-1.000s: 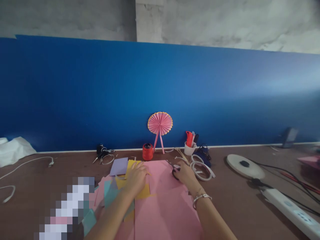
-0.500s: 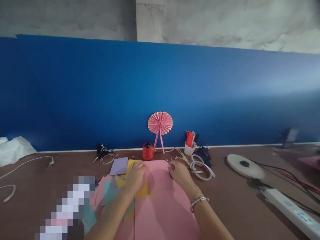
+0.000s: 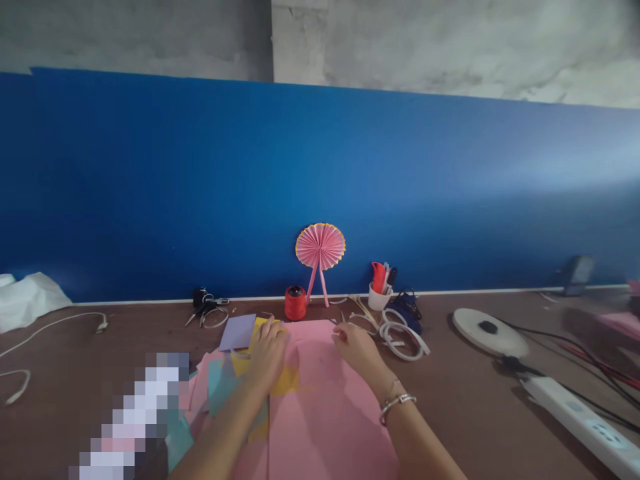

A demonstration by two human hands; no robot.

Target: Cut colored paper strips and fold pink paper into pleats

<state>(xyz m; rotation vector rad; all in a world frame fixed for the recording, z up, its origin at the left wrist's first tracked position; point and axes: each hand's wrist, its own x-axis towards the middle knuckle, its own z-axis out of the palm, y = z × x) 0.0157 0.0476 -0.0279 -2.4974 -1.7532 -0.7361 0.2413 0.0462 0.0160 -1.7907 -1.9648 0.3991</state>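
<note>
A large pink paper sheet (image 3: 325,407) lies on the brown table (image 3: 475,400) in front of me, over yellow paper (image 3: 287,381) and other coloured sheets. My left hand (image 3: 267,353) rests flat on the yellow paper at the pink sheet's left top corner, fingers stretched out. My right hand (image 3: 356,348) is curled at the sheet's top edge; a thin scissors tip (image 3: 343,316) pokes out beyond its fingers. A bracelet (image 3: 395,401) circles my right wrist. A lilac sheet (image 3: 239,331) lies just left of my left hand.
A pink pleated paper fan (image 3: 320,247) leans on the blue wall, with a red thread spool (image 3: 295,303) and a white pen cup (image 3: 379,297) beside it. White strip coils (image 3: 403,337), keys (image 3: 205,305), a white round base (image 3: 490,331), a power strip (image 3: 580,420) and cables (image 3: 55,323) lie around.
My right hand has moved left and farther away along the pink sheet's top edge, and the black scissors handle no longer shows. My left hand slid slightly farther up.
</note>
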